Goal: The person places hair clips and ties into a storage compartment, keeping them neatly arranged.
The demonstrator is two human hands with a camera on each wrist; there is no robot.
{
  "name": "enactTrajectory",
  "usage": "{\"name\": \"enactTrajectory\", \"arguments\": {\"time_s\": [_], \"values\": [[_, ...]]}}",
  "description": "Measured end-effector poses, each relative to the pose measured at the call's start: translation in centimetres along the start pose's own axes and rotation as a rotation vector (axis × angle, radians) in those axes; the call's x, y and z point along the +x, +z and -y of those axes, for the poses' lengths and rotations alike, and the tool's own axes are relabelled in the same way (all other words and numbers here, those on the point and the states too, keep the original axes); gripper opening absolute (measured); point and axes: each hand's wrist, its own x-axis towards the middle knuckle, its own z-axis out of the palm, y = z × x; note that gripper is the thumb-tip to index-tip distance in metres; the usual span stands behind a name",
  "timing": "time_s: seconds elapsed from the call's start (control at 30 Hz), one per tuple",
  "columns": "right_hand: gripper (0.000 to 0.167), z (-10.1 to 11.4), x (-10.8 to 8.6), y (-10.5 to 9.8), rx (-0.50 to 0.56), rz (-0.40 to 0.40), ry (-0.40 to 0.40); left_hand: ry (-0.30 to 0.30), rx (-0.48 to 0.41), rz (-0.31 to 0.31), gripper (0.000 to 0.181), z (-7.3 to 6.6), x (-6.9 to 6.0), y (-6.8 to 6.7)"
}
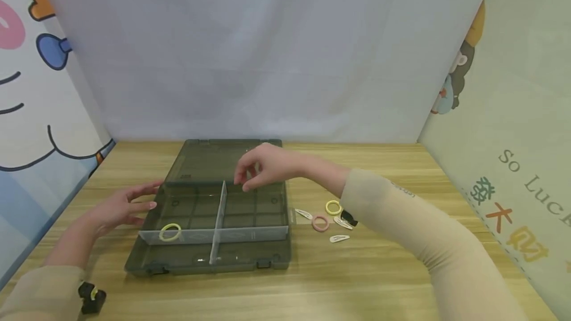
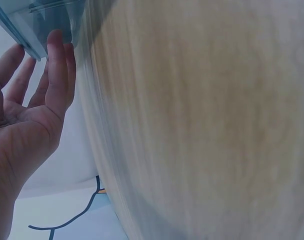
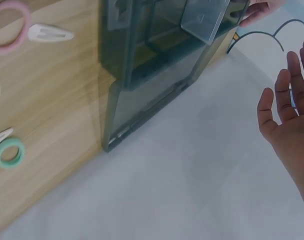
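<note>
Work seems early: 1 ring (image 1: 161,235) is in box (image 1: 241,267), other rings (image 1: 314,224) & clips (image 1: 339,238) lie right, on counter (image 1: 357,281). R hand (image 1: 264,165), L hand (image 1: 117,208): fingers apart, w/o item.

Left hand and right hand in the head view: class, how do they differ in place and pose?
Place: the left hand is beside the left side of the box, while the right hand hovers above it. Pose: the left hand's fingers reach sideways toward the box; the right hand's hang downward. Both emerge from beige sleeves, and neither visibly holds anything.
</note>
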Motion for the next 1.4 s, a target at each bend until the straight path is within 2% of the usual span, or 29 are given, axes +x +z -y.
{"name": "enactTrajectory", "arguments": {"time_s": [0.43,0.6,0.8,0.97,1.1,1.2,1.4], "values": [[0.013,-2.0,-5.5,-2.4,-0.029,-0.075,0.092,0.016,0.011,-0.004,0.071,0.1,0.1,0.0],[0.013,-3.1,-7.9,-2.6,-0.027,-0.106,0.128,0.014,0.012,-0.001,0.071,0.1,0.0,-0.1],[0.015,-4.1,-10.7,-2.4,-0.007,-0.133,0.208,-0.002,0.006,0.002,0.072,0.1,-0.3,-0.1],[0.016,-5.2,-12.9,-1.7,0.001,-0.156,0.249,0.0,0.017,-0.002,0.072,0.1,-0.6,0.0],[0.015,-6.3,-14.2,-0.5,-0.006,-0.199,0.251,-0.008,0.014,-0.007,0.072,0.1,-0.6,0.0],[0.016,-7.2,-14.9,0.8,-0.001,-0.224,0.248,-0.01,0.011,-0.006,0.071,0.0,-0.6,0.1],[0.017,-8.3,-15.4,3.1,0.032,-0.224,0.272,-0.007,0.006,-0.004,0.072,-0.1,-0.6,0.3]]}}
